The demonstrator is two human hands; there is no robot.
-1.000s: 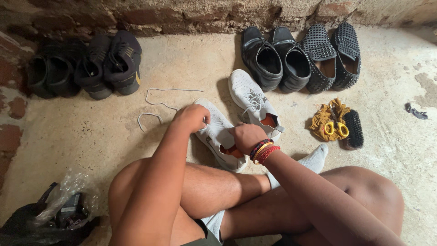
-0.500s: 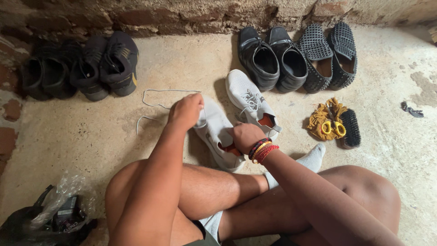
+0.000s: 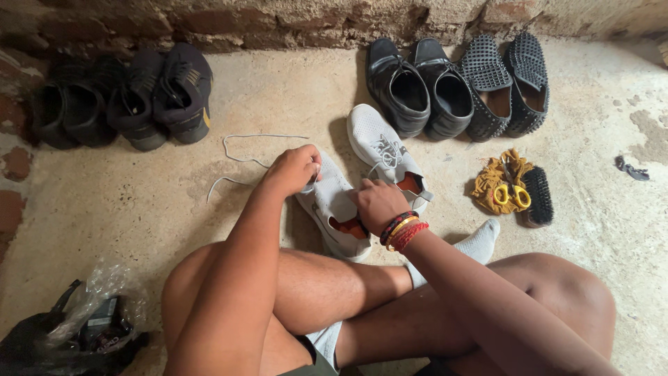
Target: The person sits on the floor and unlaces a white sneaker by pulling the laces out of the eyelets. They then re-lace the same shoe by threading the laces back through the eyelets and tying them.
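A white sneaker with an orange lining lies on the concrete floor in front of my crossed legs. My left hand pinches its white shoelace at the toe end; the lace trails off to the left in loops. My right hand, with beaded bracelets on the wrist, grips the sneaker at its opening. The second white sneaker, still laced, lies just beyond, to the right.
Black lace-up shoes and studded black loafers stand by the brick wall at the back. Dark sneakers sit at the back left. A yellow cloth with scissors and a black brush lie right. A bag is at lower left.
My left hand has shifted slightly along the toe end with the lace, and the loose lace loops on the floor have changed shape. My right hand keeps its hold.
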